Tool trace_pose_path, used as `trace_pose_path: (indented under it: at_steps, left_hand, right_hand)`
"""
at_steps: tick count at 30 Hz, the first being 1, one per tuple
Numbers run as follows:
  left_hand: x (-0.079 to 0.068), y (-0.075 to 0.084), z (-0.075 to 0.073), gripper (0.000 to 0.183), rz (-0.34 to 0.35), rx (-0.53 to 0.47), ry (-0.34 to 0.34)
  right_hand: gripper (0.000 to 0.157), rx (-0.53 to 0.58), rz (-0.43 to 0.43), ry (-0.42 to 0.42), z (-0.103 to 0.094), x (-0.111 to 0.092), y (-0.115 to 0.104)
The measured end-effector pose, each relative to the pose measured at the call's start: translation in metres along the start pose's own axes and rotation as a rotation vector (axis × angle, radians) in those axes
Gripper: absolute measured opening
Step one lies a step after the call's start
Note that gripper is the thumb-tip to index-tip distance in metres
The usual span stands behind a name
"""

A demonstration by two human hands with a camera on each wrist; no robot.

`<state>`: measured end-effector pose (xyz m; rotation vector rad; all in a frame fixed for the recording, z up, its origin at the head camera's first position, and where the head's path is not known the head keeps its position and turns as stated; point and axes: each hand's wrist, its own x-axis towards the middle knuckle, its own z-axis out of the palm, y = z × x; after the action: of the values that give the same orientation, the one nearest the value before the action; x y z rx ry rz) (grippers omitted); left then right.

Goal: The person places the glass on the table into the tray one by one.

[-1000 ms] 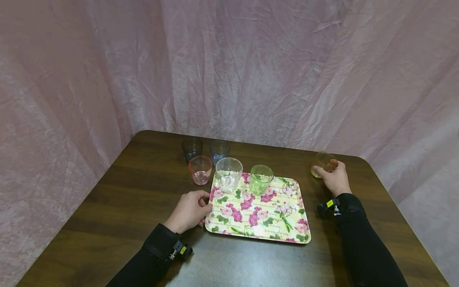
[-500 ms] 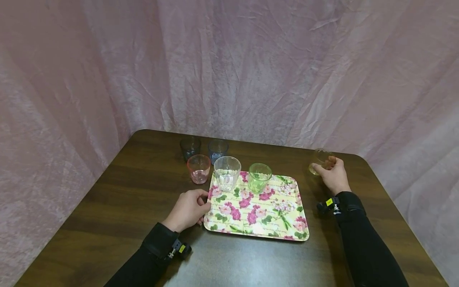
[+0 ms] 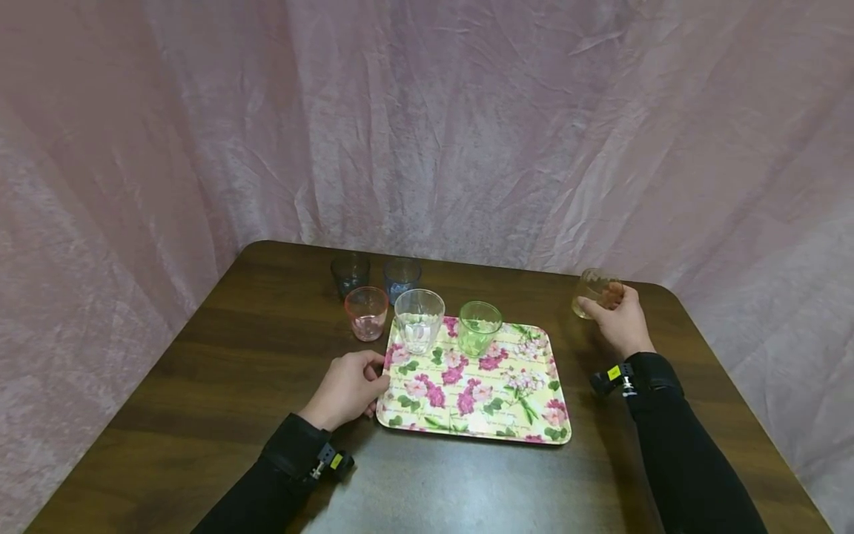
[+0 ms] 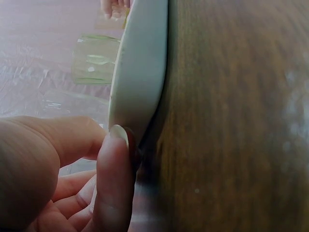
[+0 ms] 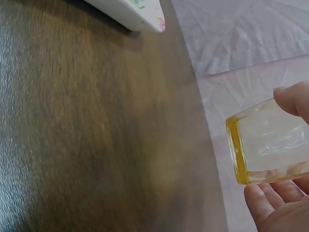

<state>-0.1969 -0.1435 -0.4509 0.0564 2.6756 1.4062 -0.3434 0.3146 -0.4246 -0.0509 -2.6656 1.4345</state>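
Note:
My left hand (image 3: 347, 389) grips the left edge of a floral tray (image 3: 427, 430), thumb and finger on its rim in the left wrist view. A clear glass (image 3: 419, 322) and a green glass (image 3: 477, 330) stand upright on the tray's far part. At the far right, my right hand (image 3: 622, 319) holds a yellow-tinted glass (image 5: 273, 140) between thumb and fingers; its yellow base looks raised off the table in the right wrist view. Fingers behind this glass show through it.
Left of the tray stand a pink glass (image 3: 367, 319), a dark grey glass (image 3: 350, 276) and a blue glass (image 3: 402, 280). The wooden table (image 3: 200, 400) ends at a pink curtain (image 3: 427, 133) behind.
My right hand has lifted the yellow-tinted glass slightly. The left hand keeps its grip on the tray, and the other glasses hold their places while the view shifts a little.

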Motion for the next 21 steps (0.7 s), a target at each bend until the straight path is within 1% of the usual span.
trace_pose_path:
  at_steps: [11,21]
  left_hand:
    - [0.001,-0.002,0.0,0.032,0.014,0.018,0.003]
    - [0.0,-0.001,0.0,0.033,0.009,0.011,0.009]
  right_hand:
    - [0.095,-0.044,-0.031,0.003,-0.004,-0.004,-0.007]
    - [0.095,-0.05,-0.041,0.001,-0.007,-0.01,-0.012]
